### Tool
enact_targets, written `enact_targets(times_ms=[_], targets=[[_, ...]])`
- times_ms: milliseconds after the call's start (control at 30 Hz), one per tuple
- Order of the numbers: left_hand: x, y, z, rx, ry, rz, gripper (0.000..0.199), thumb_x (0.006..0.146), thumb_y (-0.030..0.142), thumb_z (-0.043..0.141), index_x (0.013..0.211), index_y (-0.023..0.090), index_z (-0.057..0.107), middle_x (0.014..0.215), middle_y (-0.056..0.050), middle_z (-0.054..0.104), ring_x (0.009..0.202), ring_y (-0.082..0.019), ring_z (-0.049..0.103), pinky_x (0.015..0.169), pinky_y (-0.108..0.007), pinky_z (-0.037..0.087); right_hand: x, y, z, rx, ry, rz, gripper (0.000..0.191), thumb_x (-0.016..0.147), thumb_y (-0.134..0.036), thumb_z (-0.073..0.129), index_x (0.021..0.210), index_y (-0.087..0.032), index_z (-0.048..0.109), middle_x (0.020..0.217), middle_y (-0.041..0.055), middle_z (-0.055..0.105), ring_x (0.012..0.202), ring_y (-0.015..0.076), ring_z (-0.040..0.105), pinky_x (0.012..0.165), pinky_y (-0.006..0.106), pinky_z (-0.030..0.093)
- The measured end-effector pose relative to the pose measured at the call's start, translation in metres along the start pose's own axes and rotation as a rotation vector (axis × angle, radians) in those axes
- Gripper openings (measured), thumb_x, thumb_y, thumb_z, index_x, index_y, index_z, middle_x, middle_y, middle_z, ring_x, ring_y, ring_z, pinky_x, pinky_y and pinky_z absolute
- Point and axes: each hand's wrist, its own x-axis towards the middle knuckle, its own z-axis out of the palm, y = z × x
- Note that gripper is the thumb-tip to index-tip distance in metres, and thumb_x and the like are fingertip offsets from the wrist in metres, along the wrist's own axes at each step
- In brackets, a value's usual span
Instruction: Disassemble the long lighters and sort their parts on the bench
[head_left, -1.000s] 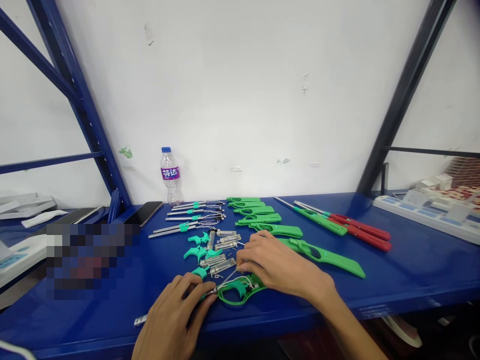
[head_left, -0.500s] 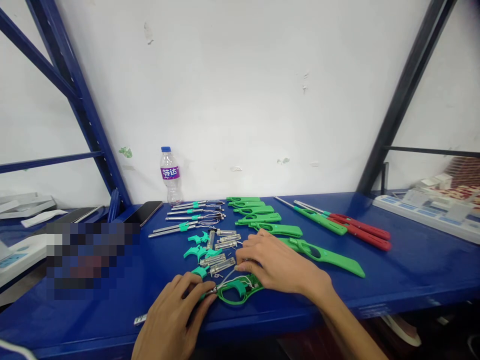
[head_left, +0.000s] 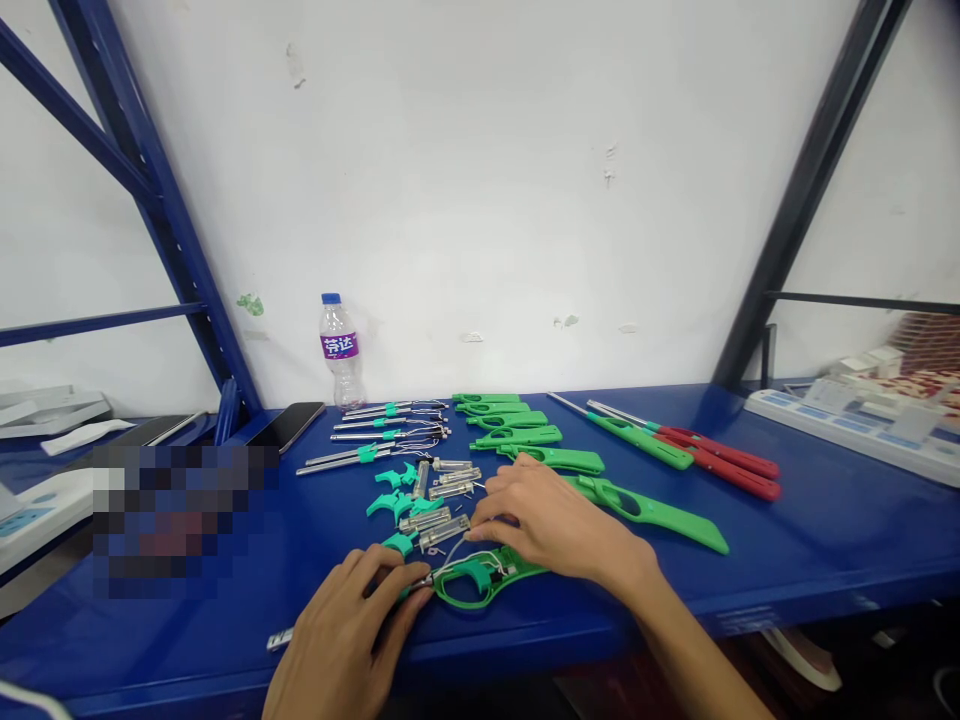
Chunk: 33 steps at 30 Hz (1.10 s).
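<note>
In the head view, an opened green lighter shell (head_left: 466, 604) lies near the table's front edge with a teal trigger (head_left: 477, 573) and white wires inside. My left hand (head_left: 341, 625) is closed round the metal rod (head_left: 280, 639) at the shell's narrow end; its fingers hide most of the rod. Above the shell, my right hand (head_left: 536, 520) pinches a thin pale tube (head_left: 453, 552) between thumb and fingertips. A clear fuel tank (head_left: 444, 534) lies at those fingertips. Several other clear tanks (head_left: 454, 477) and loose teal triggers (head_left: 390, 505) lie just beyond.
Several metal rods with wires (head_left: 349, 459) lie at the back left, near a plastic bottle (head_left: 341, 350). Green shells (head_left: 660, 512) line the middle. Red lighters (head_left: 731, 470) lie right. A phone (head_left: 289, 425) and power strips (head_left: 847, 425) flank the table (head_left: 750, 560).
My right hand has shifted slightly left and up with the thin tube, uncovering a little more of the green shell. My left hand has stayed in place on the rod.
</note>
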Motion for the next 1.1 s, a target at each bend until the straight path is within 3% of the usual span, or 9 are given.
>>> enact_targets(times_ms=[167, 300, 400, 500, 633, 1100], targets=[[0.0006, -0.0003, 0.0005, 0.008, -0.009, -0.004, 0.026, 0.106, 0.042, 0.047, 0.11, 0.029, 0.068, 0.098, 0.0, 0.069, 0.084, -0.017, 0.068, 0.077, -0.032, 0.059, 0.0002, 0.0002, 0.0035, 0.018, -0.012, 0.06, 0.018, 0.101, -0.042, 0.069, 0.107, -0.026, 0.075, 0.098, 0.0028, 0.073, 0.096, 0.0232, 0.065, 0.098, 0.039, 0.036], [-0.001, -0.0015, 0.0013, 0.014, -0.017, -0.008, 0.025, 0.106, 0.041, 0.048, 0.111, 0.028, 0.068, 0.1, 0.0, 0.069, 0.086, -0.017, 0.069, 0.079, -0.032, 0.059, -0.0029, -0.003, 0.0019, 0.018, -0.018, 0.128, 0.036, 0.102, -0.044, 0.066, 0.134, -0.027, 0.062, 0.113, 0.0065, 0.071, 0.105, 0.0268, 0.063, 0.102, 0.045, 0.039], [-0.0008, -0.0016, 0.0013, 0.012, -0.008, -0.001, 0.026, 0.106, 0.042, 0.047, 0.112, 0.028, 0.069, 0.1, -0.001, 0.07, 0.087, -0.017, 0.069, 0.081, -0.032, 0.059, -0.0055, -0.003, 0.001, -0.007, 0.005, 0.151, 0.04, 0.104, -0.037, 0.06, 0.141, -0.024, 0.053, 0.116, 0.0094, 0.068, 0.108, 0.029, 0.062, 0.097, 0.044, 0.044], [0.0013, -0.0001, 0.0004, 0.009, 0.013, 0.001, 0.027, 0.106, 0.043, 0.046, 0.11, 0.029, 0.07, 0.1, 0.0, 0.07, 0.086, -0.016, 0.07, 0.081, -0.031, 0.059, -0.0056, -0.0002, 0.0009, -0.001, 0.084, 0.152, 0.03, 0.107, -0.033, 0.054, 0.135, -0.022, 0.05, 0.108, 0.0088, 0.068, 0.1, 0.0282, 0.064, 0.086, 0.039, 0.049], [0.0039, 0.0021, -0.0017, 0.009, 0.029, -0.001, 0.029, 0.107, 0.044, 0.045, 0.107, 0.03, 0.071, 0.097, 0.001, 0.071, 0.085, -0.017, 0.07, 0.079, -0.031, 0.06, -0.0023, 0.0015, -0.0007, 0.064, 0.157, 0.144, 0.007, 0.11, -0.028, 0.049, 0.11, -0.022, 0.049, 0.098, 0.0046, 0.068, 0.082, 0.0222, 0.065, 0.068, 0.031, 0.046], [0.0025, 0.0022, -0.0005, 0.004, 0.033, 0.001, 0.029, 0.107, 0.043, 0.045, 0.107, 0.03, 0.071, 0.097, 0.0, 0.07, 0.084, -0.016, 0.07, 0.08, -0.031, 0.06, 0.0003, -0.0024, -0.0006, 0.006, 0.224, 0.106, 0.019, 0.108, -0.035, 0.058, 0.094, -0.023, 0.055, 0.09, -0.0023, 0.068, 0.078, 0.0173, 0.061, 0.068, 0.028, 0.037]])
